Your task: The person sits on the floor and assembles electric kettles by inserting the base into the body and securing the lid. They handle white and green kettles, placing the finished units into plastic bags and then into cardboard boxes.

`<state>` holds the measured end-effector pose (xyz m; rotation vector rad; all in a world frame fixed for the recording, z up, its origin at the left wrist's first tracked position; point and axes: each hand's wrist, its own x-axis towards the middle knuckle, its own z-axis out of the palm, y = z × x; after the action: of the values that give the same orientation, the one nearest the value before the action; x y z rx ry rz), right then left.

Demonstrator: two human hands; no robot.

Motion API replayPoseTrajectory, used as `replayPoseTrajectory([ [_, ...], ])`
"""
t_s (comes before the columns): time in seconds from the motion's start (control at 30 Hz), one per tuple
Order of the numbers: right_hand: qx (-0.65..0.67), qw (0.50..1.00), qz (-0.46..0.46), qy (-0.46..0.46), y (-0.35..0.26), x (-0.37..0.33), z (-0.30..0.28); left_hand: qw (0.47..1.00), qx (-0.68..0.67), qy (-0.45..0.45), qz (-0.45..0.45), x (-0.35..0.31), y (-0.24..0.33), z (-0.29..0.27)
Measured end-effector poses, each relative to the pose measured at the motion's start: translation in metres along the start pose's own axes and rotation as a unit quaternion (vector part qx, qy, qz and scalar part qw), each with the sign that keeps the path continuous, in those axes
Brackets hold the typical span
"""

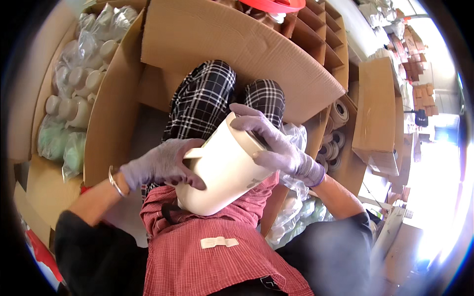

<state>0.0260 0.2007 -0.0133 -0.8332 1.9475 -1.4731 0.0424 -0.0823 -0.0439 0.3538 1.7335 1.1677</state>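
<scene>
A cream-white cylindrical jug [222,170] lies tilted across my lap, its rimmed end pointing up and to the right. A small grey mark shows on its lower right side. My left hand [160,162], in a grey-lilac glove, closes on the jug around its handle [193,153], with the thumb laid along the body. My gloved right hand [281,148] grips the rim end, fingers spread over the edge. The inside of the jug is mostly hidden by that hand. Below it is my red checked apron [217,261].
A cardboard box [111,98] at left holds bagged white containers [79,81] and green ones. A large cardboard flap [232,49] rises in front of my knees. At right stand a box of white rolls [338,143] and another carton [377,108]. Divided cardboard cells [316,29] lie beyond.
</scene>
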Motion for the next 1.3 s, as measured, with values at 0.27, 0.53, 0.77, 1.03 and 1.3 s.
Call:
replayPoseTrajectory([
  [0.27, -0.127, 0.988, 0.016, 0.083, -0.023, 0.031, 0.017, 0.982, -0.037, 0.171, 0.073, -0.027, -0.008, 0.037],
  [0.53, 0.397, 0.909, 0.004, 0.127, 0.001, 0.051, -0.026, 0.957, -0.281, 0.046, 0.048, -0.011, -0.055, -0.02],
  [0.77, -0.176, 0.968, -0.17, -0.049, -0.027, 0.045, -0.014, 0.97, -0.242, 0.011, 0.022, -0.012, -0.051, -0.021],
  [1.03, -0.126, 0.99, -0.06, -0.008, -0.052, 0.055, -0.007, 0.963, -0.231, 0.076, 0.113, -0.011, -0.045, -0.009],
  [1.3, 0.057, 0.954, -0.066, 0.288, -0.028, 0.018, -0.041, 0.942, -0.2, 0.256, 0.088, 0.027, -0.003, 0.011],
])
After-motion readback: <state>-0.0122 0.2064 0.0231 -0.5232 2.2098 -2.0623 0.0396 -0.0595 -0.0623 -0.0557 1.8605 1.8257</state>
